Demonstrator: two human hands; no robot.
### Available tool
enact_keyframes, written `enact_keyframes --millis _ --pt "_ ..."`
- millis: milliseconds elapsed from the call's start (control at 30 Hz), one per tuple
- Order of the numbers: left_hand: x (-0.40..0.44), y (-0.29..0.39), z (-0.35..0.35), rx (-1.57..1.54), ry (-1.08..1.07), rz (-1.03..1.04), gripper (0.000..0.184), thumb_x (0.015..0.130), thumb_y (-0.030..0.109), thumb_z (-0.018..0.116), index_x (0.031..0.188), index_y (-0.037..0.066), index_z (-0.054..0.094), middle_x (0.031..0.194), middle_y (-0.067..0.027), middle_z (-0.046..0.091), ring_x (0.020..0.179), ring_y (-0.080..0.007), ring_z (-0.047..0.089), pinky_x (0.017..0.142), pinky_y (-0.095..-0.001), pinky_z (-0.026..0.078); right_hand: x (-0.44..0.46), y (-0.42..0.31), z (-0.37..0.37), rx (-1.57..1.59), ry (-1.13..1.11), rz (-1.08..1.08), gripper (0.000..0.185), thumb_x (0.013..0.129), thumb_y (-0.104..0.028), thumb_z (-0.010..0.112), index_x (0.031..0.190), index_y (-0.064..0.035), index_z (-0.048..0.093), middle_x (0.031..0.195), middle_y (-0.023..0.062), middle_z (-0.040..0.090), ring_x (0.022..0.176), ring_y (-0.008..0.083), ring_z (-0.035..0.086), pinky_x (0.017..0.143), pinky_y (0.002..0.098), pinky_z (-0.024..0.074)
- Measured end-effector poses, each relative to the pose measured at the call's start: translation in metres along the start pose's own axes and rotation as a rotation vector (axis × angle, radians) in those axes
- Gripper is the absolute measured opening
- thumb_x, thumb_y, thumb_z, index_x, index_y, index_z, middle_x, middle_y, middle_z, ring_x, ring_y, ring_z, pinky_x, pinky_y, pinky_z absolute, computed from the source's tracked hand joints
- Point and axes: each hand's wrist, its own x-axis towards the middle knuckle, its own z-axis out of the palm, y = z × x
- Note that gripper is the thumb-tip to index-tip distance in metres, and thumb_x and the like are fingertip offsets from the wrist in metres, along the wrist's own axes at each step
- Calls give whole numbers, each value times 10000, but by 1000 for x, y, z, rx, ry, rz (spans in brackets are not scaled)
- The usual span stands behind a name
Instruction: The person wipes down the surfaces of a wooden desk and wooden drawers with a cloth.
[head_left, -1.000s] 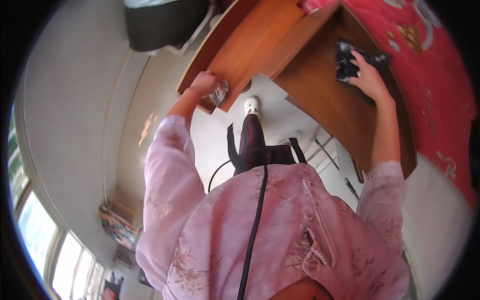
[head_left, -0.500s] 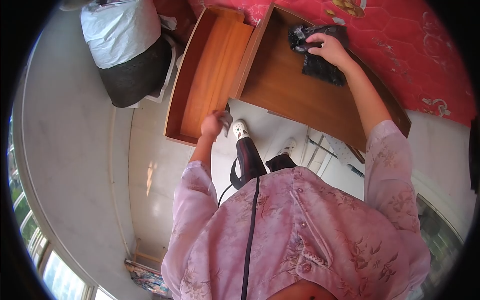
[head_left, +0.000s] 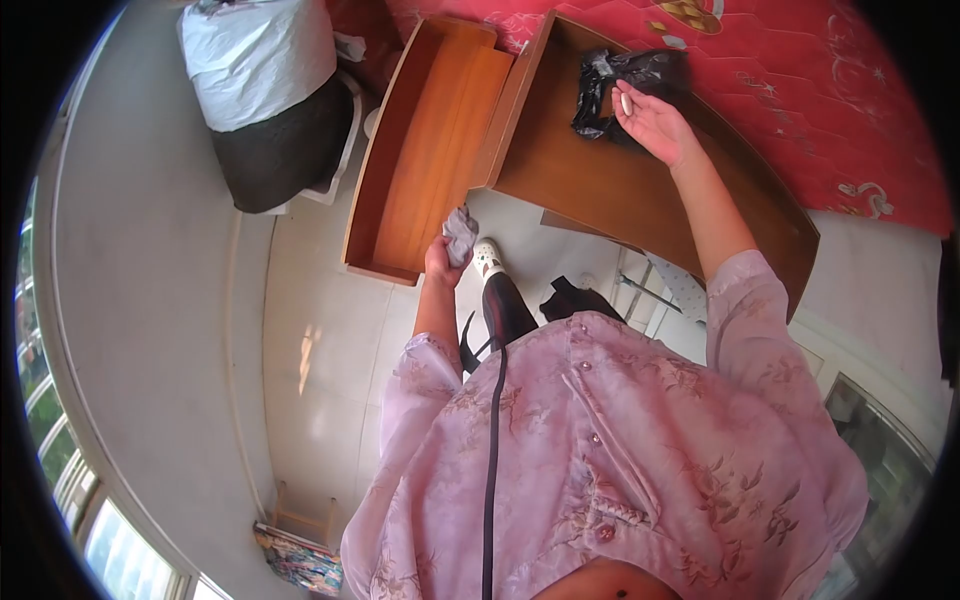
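Observation:
My left hand (head_left: 440, 258) grips a crumpled grey cloth (head_left: 460, 236) beside the front corner of an orange-brown wooden tray-like compartment (head_left: 425, 150). Over a wider, darker wooden compartment (head_left: 560, 190), my right hand (head_left: 656, 128) is turned palm up, with a small whitish oval object (head_left: 627, 103) held at its fingers. What exactly that object is, I cannot make out. A black plastic bag (head_left: 592, 92) lies in the wider compartment, just behind and beside my right fingers, which partly cover it.
A red patterned quilted cover (head_left: 800, 130) borders the compartments at the back right. On the left stands a dark rounded object (head_left: 280, 160) draped with a white bag (head_left: 255, 65). Below are the tiled floor (head_left: 320, 330) and my white shoe (head_left: 487, 257).
My right hand has drawn back slightly from the black bag and turned palm up, showing the whitish object. My left hand has moved a little right, raising the cloth into clearer view.

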Motion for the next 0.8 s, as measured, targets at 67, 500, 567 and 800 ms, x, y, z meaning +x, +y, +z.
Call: enact_keyframes --millis 67,500,567,800 --pt "-7 7 -13 -412 -390 -147 402 718 148 326 1090 13 402 1011 -136 495 904 -258 497 741 -384 428 3 7 -9 -104 -4 -45 318 761 54 440 1072 42 377 1015 147 439 974 230 448 867 299 380" --pt "-137 15 -40 -535 -568 463 402 781 251 471 1127 62 389 1088 -95 468 947 -206 487 789 -320 429 3 39 -18 -372 50 -33 257 797 -65 465 1038 14 425 1008 133 485 961 230 476 872 336 381" --pt "-159 -3 -58 -627 -531 479 355 763 145 479 1088 30 396 1045 -95 487 885 -191 512 727 -288 463 8 37 -28 -471 25 -28 261 799 -50 454 1045 25 412 1007 139 483 967 232 472 879 335 376" --pt "-217 -121 -120 -909 -305 632 405 688 69 444 1087 11 401 1061 -113 485 908 -224 499 758 -311 449 5 56 -61 -859 17 61 256 743 -39 529 989 -6 467 945 83 525 859 148 516 799 251 409"
